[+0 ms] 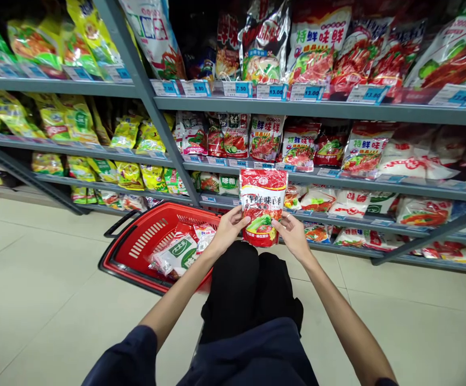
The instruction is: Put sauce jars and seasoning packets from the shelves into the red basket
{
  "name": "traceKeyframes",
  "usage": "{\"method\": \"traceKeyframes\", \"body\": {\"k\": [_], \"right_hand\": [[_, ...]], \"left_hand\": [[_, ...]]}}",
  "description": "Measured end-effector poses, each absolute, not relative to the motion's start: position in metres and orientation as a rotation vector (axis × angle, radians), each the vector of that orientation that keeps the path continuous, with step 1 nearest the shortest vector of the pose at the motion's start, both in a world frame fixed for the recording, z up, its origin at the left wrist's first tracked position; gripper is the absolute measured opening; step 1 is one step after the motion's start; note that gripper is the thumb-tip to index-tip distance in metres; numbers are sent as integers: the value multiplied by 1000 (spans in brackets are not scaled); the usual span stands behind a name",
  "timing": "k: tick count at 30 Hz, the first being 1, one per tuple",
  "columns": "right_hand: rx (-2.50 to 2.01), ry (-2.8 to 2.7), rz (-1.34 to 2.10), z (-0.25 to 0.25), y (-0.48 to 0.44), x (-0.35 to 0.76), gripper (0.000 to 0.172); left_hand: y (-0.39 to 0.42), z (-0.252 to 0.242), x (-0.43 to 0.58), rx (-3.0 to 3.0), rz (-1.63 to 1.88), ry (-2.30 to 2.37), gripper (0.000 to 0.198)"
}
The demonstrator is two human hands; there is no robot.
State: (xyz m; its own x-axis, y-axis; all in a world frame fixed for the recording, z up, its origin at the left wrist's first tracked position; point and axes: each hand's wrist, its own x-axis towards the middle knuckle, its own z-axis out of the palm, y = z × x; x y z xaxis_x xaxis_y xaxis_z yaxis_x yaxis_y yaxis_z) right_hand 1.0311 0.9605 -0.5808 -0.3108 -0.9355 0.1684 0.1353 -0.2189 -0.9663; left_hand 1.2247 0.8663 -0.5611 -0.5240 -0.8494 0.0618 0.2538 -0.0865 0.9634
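Note:
A red and white seasoning packet (pixel 262 195) is held upright above my knees, its printed front facing me. My left hand (pixel 231 228) grips its left edge with the thumb across the front. On the opposite edge my right hand (pixel 293 231) pinches it in the same way. Both hands are closed on the packet, and the fingers behind it are hidden. To the left of my knees, a red shopping basket (pixel 136 236) rests on the floor. Inside lie several packets, among them a white and green bag (pixel 180 252), partly covered by my left forearm.
Grey metal shelves (pixel 265 109) stretch across the front, stocked with seasoning bags and edged with price tags (pixel 272 91). Yellow bags (pixel 126 131) fill the left section. A slanted shelf post (pixel 152 102) stands behind the basket. Pale floor tiles (pixel 36 284) surround me.

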Motion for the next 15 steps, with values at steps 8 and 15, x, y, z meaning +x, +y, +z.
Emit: {"method": "traceKeyframes", "body": {"k": [8, 15], "right_hand": [[-1067, 1197, -1667, -584, 961, 1033, 40], [-1082, 1210, -1658, -584, 961, 1036, 43]], "left_hand": [[864, -564, 1226, 706, -1748, -1383, 61], [866, -563, 1230, 734, -1753, -1364, 64]]}}
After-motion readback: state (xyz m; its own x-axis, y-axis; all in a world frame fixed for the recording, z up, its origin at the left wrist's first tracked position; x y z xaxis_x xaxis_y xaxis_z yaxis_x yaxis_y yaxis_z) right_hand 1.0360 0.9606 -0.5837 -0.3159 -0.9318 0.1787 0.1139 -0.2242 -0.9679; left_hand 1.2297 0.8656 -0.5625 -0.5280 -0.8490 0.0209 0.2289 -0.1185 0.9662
